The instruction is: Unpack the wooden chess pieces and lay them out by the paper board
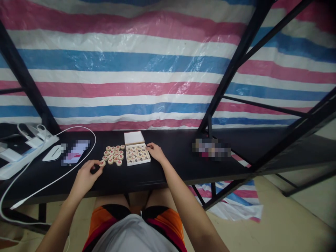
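My left hand (88, 175) pinches a round Chinese chess piece (102, 163) with a red character between thumb and fingertips. That piece is at the lower left of a group of red-marked Chinese chess pieces (111, 157) lying face up on the black table (178, 168). To the right of the group stands a white box (139, 162), its lid (133, 138) folded back. Inside, black-marked pieces (135, 151) lie in rows. My right hand (155, 151) grips the box's right side near its far corner.
A phone (77, 152), a white flat device (54, 153) and a power strip (34, 154) with a white cable (93, 140) lie at the left. A blurred item (211, 148) sits at the right, beside black frame posts (231, 73). A striped sheet (131, 63) hangs behind.
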`<control>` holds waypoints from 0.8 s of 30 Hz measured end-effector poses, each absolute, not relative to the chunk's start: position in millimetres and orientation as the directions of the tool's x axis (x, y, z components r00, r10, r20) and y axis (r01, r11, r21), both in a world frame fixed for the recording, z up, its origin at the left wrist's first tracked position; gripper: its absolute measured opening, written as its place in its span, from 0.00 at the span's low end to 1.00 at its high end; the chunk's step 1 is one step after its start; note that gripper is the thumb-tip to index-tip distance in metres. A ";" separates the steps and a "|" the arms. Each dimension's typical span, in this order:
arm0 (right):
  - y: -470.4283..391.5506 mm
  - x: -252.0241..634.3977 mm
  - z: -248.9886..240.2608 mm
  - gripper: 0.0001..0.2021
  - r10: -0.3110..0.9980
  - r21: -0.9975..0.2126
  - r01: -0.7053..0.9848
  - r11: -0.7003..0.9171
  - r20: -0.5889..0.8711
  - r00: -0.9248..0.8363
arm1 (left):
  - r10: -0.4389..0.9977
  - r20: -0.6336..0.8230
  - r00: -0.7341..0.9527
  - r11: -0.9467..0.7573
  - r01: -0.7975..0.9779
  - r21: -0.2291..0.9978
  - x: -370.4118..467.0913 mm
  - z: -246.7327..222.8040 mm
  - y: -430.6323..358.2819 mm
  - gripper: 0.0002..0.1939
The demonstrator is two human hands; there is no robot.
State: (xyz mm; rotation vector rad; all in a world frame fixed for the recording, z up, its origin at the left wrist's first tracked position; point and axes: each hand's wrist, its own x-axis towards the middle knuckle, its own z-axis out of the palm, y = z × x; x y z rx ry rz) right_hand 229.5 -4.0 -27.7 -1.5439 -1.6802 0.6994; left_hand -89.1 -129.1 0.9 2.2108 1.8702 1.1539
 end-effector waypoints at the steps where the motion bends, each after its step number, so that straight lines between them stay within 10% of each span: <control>1: 0.0 230.7 -25.9 0.11 0.990 -0.801 0.587 0.121 0.139 -0.015 | 0.849 0.528 0.008 -0.310 0.817 0.486 -81.1 4.8 -128.9 0.13; 24: -2.2 229.9 -31.8 0.10 0.961 -0.729 0.639 0.247 0.270 -0.065 | 0.702 0.491 0.516 -0.670 0.712 0.210 58.3 -7.4 -75.0 0.12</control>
